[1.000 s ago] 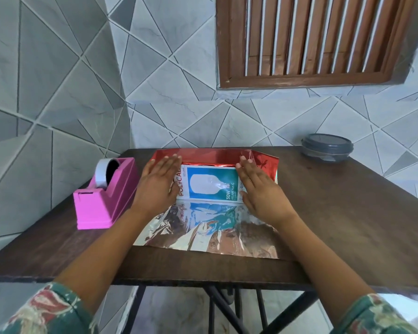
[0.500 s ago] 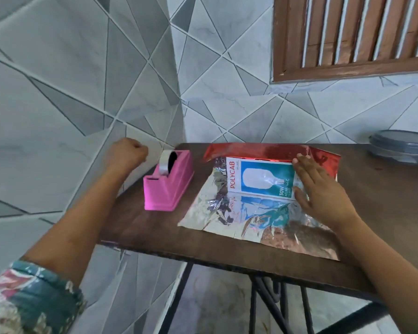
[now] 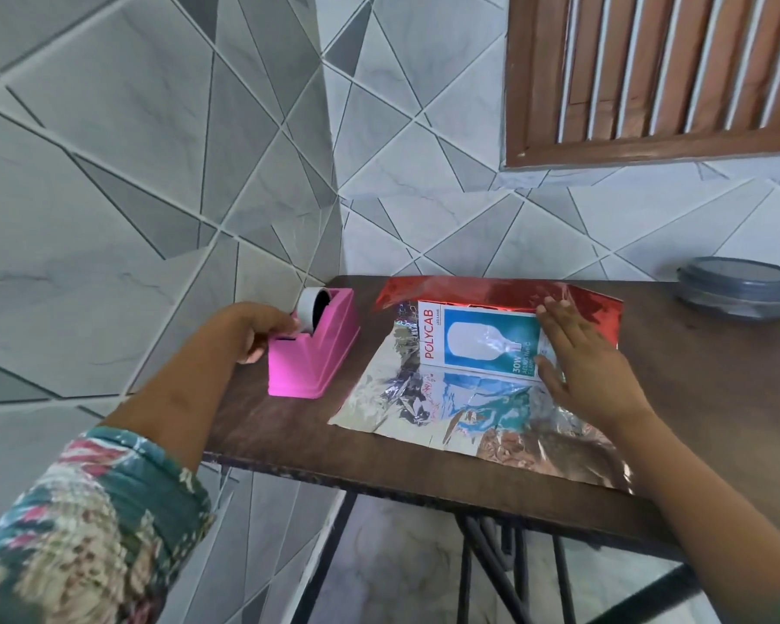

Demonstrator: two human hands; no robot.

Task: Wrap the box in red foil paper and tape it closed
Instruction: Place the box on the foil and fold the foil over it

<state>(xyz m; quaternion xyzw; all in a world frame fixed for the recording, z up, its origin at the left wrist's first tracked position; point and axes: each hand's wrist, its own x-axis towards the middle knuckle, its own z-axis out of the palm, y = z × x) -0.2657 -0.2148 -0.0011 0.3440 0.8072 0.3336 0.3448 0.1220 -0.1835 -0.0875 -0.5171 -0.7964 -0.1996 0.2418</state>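
Note:
A white and blue bulb box (image 3: 469,340) lies on a sheet of foil paper (image 3: 424,407), silver side up. The sheet's far edge is folded up against the box and shows its red side (image 3: 469,290). My right hand (image 3: 591,367) presses flat on the box's right end and the foil beside it. My left hand (image 3: 248,331) is at the left side of the pink tape dispenser (image 3: 316,358), fingers curled against it, a fingertip touching the tape roll (image 3: 309,306).
The wooden table (image 3: 717,398) stands in a tiled corner, with walls close behind and to the left. A grey lidded round container (image 3: 739,286) sits at the back right. The foil's near edge reaches almost to the table's front edge.
My left hand left the box, swung left past the dispenser, and now curls against the dispenser at the tape roll. The right hand stays on the box. My view turned left.

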